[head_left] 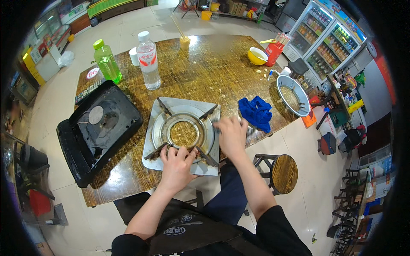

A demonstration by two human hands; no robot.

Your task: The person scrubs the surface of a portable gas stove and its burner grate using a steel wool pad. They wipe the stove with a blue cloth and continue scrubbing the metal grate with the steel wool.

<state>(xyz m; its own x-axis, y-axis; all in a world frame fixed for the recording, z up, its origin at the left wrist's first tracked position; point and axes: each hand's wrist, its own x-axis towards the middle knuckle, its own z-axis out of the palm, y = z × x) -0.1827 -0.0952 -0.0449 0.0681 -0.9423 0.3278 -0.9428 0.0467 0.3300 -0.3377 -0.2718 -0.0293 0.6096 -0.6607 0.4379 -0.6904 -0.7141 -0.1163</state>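
Before me on the table lies the square metal top plate (149, 145) of a portable gas stove, with a round opening and dark pan supports. My left hand (176, 164) grips its near side, fingers over the inner ring and thumb by the front edge. At the plate's right edge is my right hand (232, 136), fingers curled over a small grey thing (217, 127) that is blurred and mostly hidden. To the left, the black stove body (105, 124) rests tilted with its inside showing. A crumpled blue cloth (256, 112) lies just beyond my right hand.
A green bottle (108, 62), a clear water bottle (148, 62) and a remote control (88, 92) stand or lie at the back left. A metal ring (293, 96), a yellow bowl (257, 57) and a red chopstick holder (274, 53) are on the right. A stool (283, 174) stands beside the table (205, 76).
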